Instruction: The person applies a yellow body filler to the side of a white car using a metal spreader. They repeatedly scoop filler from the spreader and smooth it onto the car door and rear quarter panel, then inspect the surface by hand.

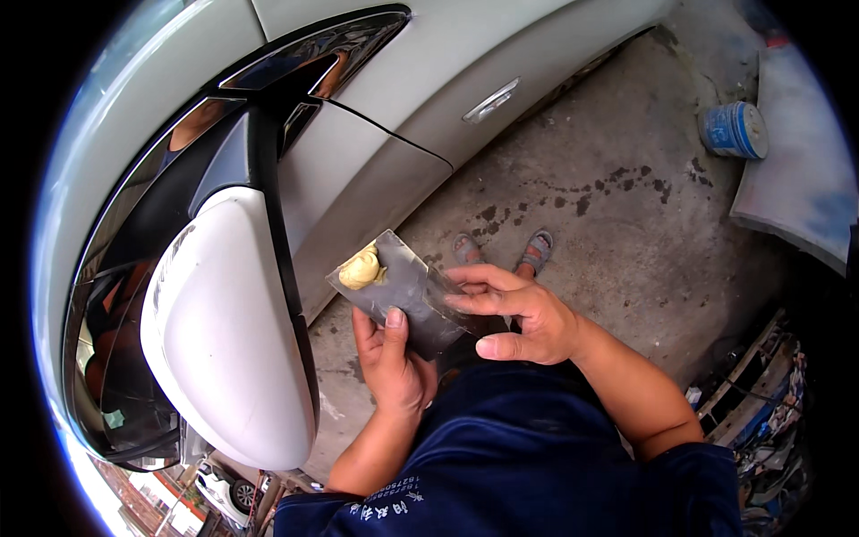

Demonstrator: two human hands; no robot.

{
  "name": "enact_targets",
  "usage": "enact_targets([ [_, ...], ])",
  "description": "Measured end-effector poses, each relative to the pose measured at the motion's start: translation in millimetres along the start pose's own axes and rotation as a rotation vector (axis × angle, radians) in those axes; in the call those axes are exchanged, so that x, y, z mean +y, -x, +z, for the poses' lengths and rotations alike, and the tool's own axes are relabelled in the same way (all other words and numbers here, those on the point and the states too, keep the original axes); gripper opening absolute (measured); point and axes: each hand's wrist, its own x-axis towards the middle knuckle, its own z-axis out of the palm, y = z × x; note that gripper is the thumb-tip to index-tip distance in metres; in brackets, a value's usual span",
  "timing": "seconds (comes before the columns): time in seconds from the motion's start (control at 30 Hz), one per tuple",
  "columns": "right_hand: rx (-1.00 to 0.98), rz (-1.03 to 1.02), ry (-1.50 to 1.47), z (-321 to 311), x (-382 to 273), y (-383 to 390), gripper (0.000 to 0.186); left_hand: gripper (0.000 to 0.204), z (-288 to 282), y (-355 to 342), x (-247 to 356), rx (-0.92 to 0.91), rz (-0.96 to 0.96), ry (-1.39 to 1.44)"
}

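My left hand (390, 362) grips a thin dark rectangular mixing plate (407, 291), with its thumb on top and fingers at the edge and underneath. A lump of pale yellow paste (361, 268) sits near the plate's far left corner. Over the plate's right side is my right hand (528, 318), its fingers stretched out and its thumb apart. Those fingertips are at the plate's surface; whether they press on it I cannot tell. To the left, close to my left hand, a white car wing mirror (228, 340) shows a dark scuffed patch on its outer side.
The pale car (358, 170) fills the left and far side, with a door handle (491, 100). A blue-and-white bucket (729, 131) stands at far right beside a pale panel (801, 170). Piled scrap (761, 394) lies at lower right. Wet spots mark the concrete floor (617, 259).
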Motion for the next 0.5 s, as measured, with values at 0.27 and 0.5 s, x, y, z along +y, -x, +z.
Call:
enact_targets([
  [0.27,0.098,0.223,0.667,-10,21,0,0.046,0.048,-27,-1,-2,-0.021,0.087,-0.125],
  [0.5,0.611,0.079,0.939,-3,24,-86,0.06,0.045,-56,10,-13,0.014,-0.009,-0.276],
])
